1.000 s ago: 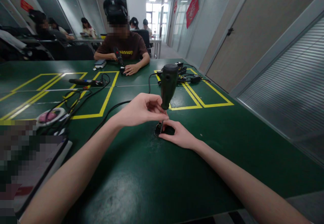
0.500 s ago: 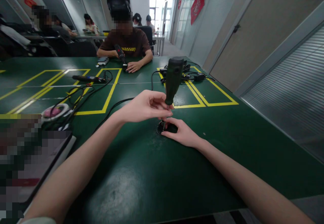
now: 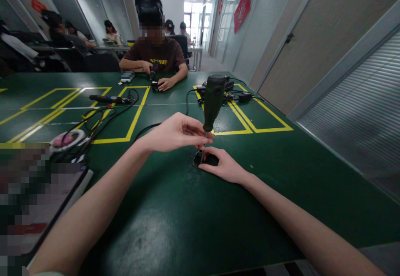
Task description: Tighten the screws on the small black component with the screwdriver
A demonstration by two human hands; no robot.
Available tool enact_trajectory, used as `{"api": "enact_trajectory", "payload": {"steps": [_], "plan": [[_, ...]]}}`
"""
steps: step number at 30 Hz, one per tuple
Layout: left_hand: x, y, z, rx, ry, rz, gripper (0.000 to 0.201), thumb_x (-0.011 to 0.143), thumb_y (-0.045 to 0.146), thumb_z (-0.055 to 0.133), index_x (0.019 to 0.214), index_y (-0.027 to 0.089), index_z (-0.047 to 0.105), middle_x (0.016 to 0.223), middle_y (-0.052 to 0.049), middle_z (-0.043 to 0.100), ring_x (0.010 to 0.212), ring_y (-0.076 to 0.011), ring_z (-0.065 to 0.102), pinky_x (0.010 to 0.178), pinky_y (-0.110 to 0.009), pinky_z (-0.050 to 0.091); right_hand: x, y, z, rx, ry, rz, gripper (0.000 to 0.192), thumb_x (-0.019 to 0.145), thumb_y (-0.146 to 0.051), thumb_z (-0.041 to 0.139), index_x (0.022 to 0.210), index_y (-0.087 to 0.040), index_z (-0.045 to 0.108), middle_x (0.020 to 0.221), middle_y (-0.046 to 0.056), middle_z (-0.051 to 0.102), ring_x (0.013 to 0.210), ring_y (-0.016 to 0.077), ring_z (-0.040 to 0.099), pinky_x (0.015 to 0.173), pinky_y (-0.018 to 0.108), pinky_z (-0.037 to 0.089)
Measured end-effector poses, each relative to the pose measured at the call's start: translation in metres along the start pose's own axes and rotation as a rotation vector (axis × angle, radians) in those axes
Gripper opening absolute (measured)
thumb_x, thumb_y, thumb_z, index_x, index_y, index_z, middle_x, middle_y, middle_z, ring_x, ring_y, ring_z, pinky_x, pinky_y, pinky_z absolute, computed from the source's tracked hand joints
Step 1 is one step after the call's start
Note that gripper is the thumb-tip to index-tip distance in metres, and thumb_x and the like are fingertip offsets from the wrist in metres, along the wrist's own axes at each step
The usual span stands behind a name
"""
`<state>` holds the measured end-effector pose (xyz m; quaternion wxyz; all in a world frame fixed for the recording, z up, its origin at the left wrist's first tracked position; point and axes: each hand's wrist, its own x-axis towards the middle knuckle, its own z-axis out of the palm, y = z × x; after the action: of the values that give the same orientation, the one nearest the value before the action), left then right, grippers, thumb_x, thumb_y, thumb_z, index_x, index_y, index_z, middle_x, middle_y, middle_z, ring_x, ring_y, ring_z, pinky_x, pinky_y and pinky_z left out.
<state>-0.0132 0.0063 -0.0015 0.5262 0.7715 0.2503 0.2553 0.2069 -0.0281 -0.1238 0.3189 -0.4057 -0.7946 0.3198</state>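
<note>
A dark green electric screwdriver (image 3: 213, 101) stands upright over a small black part (image 3: 206, 159) on the green table (image 3: 175, 217). My left hand (image 3: 175, 133) pinches the screwdriver's thin bit just below the body. My right hand (image 3: 225, 167) lies flat on the table, fingers holding the black part steady under the bit. A black cable (image 3: 146, 129) runs from the tool leftward across the table.
Yellow tape rectangles (image 3: 131, 122) mark the table. A second screwdriver (image 3: 106, 99) with tangled cables lies at the left, beside a round pink-topped dish (image 3: 64, 139). Power adapters (image 3: 239, 96) sit behind the tool. A person in a brown shirt (image 3: 154, 57) works opposite with a similar tool.
My hands and the screwdriver hold nearly the same place; the view shifted slightly. The person opposite has tilted their tool and moved their hands closer together.
</note>
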Motion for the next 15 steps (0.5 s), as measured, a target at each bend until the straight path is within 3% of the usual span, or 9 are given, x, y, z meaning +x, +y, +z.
{"api": "enact_trajectory", "payload": {"steps": [15], "plan": [[0.0011,-0.0006,0.0033,0.011,0.031,0.025,0.017,0.078,0.025,0.083,0.081,0.011,0.074,0.085,-0.009,0.080,0.075,-0.0167,0.075,0.073,-0.026,0.061,0.0011,-0.0018,0.0005,0.005,0.001,-0.001,0.020,0.087,-0.030,0.074,0.103,-0.018,0.070,0.094,0.005,0.074,0.087,0.0218,0.070,0.085,0.037,0.055]]}}
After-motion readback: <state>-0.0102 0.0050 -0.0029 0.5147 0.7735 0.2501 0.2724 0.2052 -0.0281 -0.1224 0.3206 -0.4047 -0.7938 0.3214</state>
